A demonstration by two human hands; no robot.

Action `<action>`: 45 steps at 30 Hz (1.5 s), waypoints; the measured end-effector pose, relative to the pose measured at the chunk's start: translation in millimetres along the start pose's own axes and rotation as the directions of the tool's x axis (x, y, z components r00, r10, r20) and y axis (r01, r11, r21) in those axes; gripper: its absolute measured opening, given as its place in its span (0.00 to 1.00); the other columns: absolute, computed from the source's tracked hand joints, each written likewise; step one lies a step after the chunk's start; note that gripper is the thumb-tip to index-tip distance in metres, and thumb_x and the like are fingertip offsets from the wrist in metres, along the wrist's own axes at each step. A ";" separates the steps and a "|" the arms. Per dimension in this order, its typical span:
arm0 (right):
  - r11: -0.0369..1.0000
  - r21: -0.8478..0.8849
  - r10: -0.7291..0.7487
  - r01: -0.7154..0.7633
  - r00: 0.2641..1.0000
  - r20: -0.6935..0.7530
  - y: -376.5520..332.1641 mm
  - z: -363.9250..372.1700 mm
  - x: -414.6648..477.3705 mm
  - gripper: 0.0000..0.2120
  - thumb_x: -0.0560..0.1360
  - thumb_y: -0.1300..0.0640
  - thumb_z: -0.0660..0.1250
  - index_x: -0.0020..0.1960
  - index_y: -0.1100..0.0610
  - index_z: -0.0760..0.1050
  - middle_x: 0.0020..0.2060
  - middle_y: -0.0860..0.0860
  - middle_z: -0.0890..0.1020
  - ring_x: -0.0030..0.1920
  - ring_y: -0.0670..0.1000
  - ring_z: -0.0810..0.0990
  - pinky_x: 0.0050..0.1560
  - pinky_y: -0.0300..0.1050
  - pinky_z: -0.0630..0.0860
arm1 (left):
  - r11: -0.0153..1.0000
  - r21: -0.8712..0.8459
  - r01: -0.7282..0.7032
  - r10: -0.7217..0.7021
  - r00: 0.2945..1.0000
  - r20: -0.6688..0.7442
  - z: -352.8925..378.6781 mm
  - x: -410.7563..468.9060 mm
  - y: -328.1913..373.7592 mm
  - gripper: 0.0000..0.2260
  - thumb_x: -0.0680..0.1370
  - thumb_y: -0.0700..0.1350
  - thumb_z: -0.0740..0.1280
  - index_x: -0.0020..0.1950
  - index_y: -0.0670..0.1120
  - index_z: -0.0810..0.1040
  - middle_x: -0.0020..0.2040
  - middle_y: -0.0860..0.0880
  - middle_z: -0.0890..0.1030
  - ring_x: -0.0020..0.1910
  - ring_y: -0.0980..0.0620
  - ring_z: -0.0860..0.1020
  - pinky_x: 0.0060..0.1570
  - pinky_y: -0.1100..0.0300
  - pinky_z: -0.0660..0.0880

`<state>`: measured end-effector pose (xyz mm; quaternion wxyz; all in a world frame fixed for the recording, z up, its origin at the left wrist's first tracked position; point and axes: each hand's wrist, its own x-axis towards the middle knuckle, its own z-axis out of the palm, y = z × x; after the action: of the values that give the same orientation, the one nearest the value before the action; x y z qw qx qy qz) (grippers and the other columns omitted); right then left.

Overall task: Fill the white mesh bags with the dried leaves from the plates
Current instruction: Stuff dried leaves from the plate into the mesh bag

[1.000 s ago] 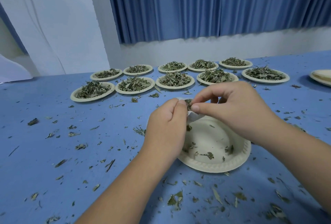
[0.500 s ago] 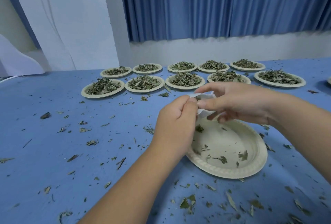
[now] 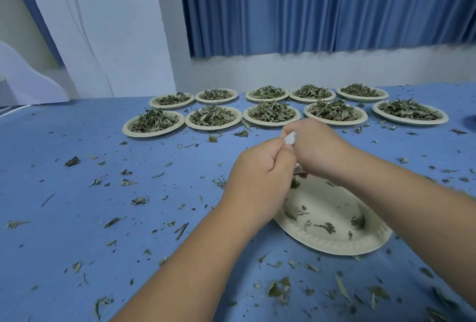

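Observation:
A white mesh bag is held between both hands above a nearly empty cream paper plate; only small white bits of it show. My left hand grips it with curled fingers. My right hand pinches its top, fingers folded over it. Whatever the bag holds is hidden by the hands. A few dried leaves lie on that near plate. Several plates heaped with dried leaves stand in two rows at the far side of the blue table.
Loose leaf bits are scattered all over the blue table. A white wall and blue curtain rise behind the far plates. A white sheet shows at the far left.
My right hand has folded down over the bag's top and come closer to my left hand, hiding most of the bag. The view has shifted a little to the left.

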<state>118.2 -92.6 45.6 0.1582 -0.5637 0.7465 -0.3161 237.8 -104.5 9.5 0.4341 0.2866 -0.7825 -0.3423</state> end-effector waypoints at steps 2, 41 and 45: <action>0.999 0.037 0.007 -0.008 0.999 0.034 0.7 0.1 -0.6 0.07 0.73 0.66 0.61 0.38 0.59 0.73 0.25 0.54 0.76 0.23 0.51 0.74 0.22 0.36 0.67 | 0.999 -0.038 0.017 -0.018 0.999 -0.031 -2.2 0.8 0.2 0.15 0.74 0.54 0.56 0.29 0.49 0.65 0.25 0.57 0.68 0.28 0.57 0.65 0.31 0.57 0.68; 0.844 -0.487 -0.043 0.223 0.935 0.353 57.1 -52.8 -70.4 0.10 0.74 0.59 0.66 0.45 0.43 0.79 0.39 0.36 0.77 0.41 0.35 0.77 0.42 0.30 0.75 | 0.990 -0.081 0.118 -0.132 0.971 -0.199 -4.2 4.2 -11.8 0.19 0.80 0.45 0.58 0.28 0.51 0.66 0.25 0.58 0.65 0.25 0.59 0.63 0.24 0.69 0.60; 0.884 -0.407 -0.070 0.230 0.926 0.371 47.1 -39.4 -74.9 0.10 0.75 0.57 0.65 0.45 0.43 0.80 0.38 0.38 0.80 0.39 0.38 0.80 0.43 0.36 0.78 | 0.990 -0.086 0.113 -0.127 0.973 -0.190 -2.9 2.9 -11.1 0.19 0.80 0.45 0.58 0.28 0.51 0.66 0.25 0.58 0.66 0.26 0.59 0.63 0.24 0.69 0.60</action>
<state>83.5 -2.8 35.5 0.1290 -0.6882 0.7126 -0.0449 240.7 -114.2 3.3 0.4976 0.3493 -0.7040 -0.3671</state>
